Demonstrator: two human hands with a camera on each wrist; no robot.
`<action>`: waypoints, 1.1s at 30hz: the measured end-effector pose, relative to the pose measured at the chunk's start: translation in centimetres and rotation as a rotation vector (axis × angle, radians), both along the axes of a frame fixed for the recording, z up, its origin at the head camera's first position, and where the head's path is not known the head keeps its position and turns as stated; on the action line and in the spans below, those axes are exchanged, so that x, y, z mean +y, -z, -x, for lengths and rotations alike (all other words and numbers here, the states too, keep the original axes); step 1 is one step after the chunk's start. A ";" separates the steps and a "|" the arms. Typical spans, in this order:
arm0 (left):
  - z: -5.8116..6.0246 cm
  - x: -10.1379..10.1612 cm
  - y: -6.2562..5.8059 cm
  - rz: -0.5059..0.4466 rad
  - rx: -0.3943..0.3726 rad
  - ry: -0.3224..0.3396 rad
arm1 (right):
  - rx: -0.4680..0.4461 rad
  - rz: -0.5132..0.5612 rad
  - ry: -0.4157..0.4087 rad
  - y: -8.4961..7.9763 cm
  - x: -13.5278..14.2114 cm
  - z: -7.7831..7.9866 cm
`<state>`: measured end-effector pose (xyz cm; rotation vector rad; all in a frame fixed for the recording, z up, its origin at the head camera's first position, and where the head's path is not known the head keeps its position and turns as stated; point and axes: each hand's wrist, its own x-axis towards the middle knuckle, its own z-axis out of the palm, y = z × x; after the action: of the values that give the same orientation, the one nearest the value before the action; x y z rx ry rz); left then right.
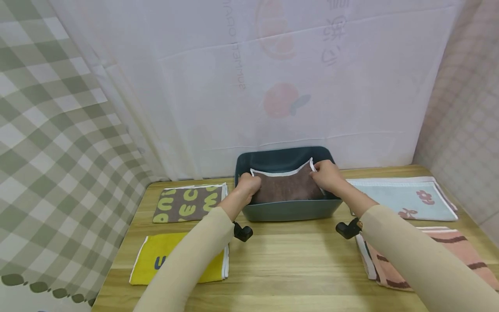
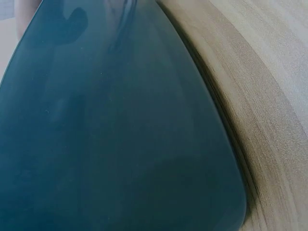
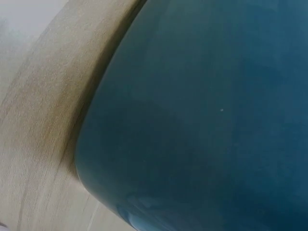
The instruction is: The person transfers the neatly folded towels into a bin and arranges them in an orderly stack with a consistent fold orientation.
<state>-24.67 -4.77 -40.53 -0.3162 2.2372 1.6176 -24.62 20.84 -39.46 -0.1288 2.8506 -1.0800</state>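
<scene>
A brown towel (image 1: 288,187) with white edging is stretched between both hands inside a dark teal bin (image 1: 290,211). My left hand (image 1: 248,185) pinches its left corner close to the bin's left rim. At the other end, my right hand (image 1: 326,175) grips the right corner, which stands a little higher. The towel's top edge sags in the middle, and its lower part is hidden behind the bin's front wall. Both wrist views are filled mostly by the bin's outer wall (image 2: 120,120), and in the right one the same teal wall (image 3: 192,120) stands on the wood.
Left of the bin lie a folded brown towel with green letters (image 1: 187,203) and a yellow towel (image 1: 210,266). To the right are a light blue towel (image 1: 390,195) and a pink striped towel (image 1: 456,247). A white curtain (image 1: 202,108) hangs right behind the wooden table (image 1: 288,268).
</scene>
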 end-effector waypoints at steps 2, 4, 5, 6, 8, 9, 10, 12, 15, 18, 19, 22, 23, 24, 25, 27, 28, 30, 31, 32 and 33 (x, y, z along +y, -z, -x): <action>0.0 0.1 0.0 0.010 -0.008 -0.004 | 0.003 -0.010 0.000 0.1 0.1 0.0; 0.1 0.2 0.0 0.015 -0.014 -0.012 | 0.004 -0.017 0.002 0.2 0.1 0.0; 0.1 0.3 0.0 0.018 -0.016 -0.012 | 0.003 -0.020 0.005 0.2 0.1 0.0; 0.1 0.4 0.0 0.018 -0.015 -0.012 | 0.000 -0.024 0.008 0.2 0.2 -0.1; 0.1 0.5 -0.1 0.009 -0.017 -0.009 | -0.006 -0.032 0.016 0.1 0.1 -0.2; 0.1 0.6 -0.1 0.006 -0.014 -0.009 | -0.010 -0.041 0.019 0.1 0.1 -0.2; 0.2 0.7 -0.1 0.006 -0.010 -0.007 | -0.015 -0.048 0.022 0.0 0.1 -0.2; 0.1 0.8 -0.1 0.005 0.000 -0.006 | -0.024 -0.071 0.024 -0.1 -0.1 -0.3; -0.1 0.9 -0.3 0.012 0.027 0.005 | -0.057 -0.079 0.025 -0.2 -0.1 -0.4; -0.3 1.0 -0.6 0.044 0.073 0.034 | -0.085 -0.037 0.036 -0.4 -0.1 -0.5; -0.4 1.0 -0.8 0.055 0.091 0.042 | -0.090 -0.017 0.040 -0.4 0.0 -0.6; -0.5 1.1 -1.3 0.076 0.143 0.054 | -0.069 0.028 0.037 -0.7 0.0 -0.8; -0.5 1.0 -1.4 0.074 0.155 0.055 | -0.057 0.034 0.033 -0.8 0.0 -0.9; -0.6 1.0 -1.6 0.072 0.169 0.052 | -0.044 0.039 0.029 -0.9 0.1 -0.9; -0.6 0.9 -1.8 0.065 0.181 0.050 | -0.034 0.047 0.026 -1.0 0.0 -1.0; -0.6 0.7 -2.0 0.042 0.198 0.046 | -0.018 0.061 0.025 -1.1 0.1 -1.2; -0.6 0.6 -2.2 0.031 0.206 0.044 | -0.008 0.065 0.026 -1.2 0.1 -1.2; -0.6 0.4 -2.3 -0.002 0.215 0.032 | 0.006 0.080 0.030 -1.4 0.2 -1.3; -0.6 0.3 -2.4 -0.024 0.219 0.025 | 0.012 0.086 0.031 -1.6 0.3 -1.4; -0.7 0.2 -2.4 -0.044 0.224 0.017 | 0.019 0.089 0.032 -1.7 0.3 -1.5; -0.7 0.1 -2.5 -0.063 0.229 0.010 | 0.027 0.092 0.033 -1.8 0.4 -1.6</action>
<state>-23.99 -4.63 -38.03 -0.1069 2.3407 1.7948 -23.06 21.22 -37.68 -0.1036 2.8366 -1.2250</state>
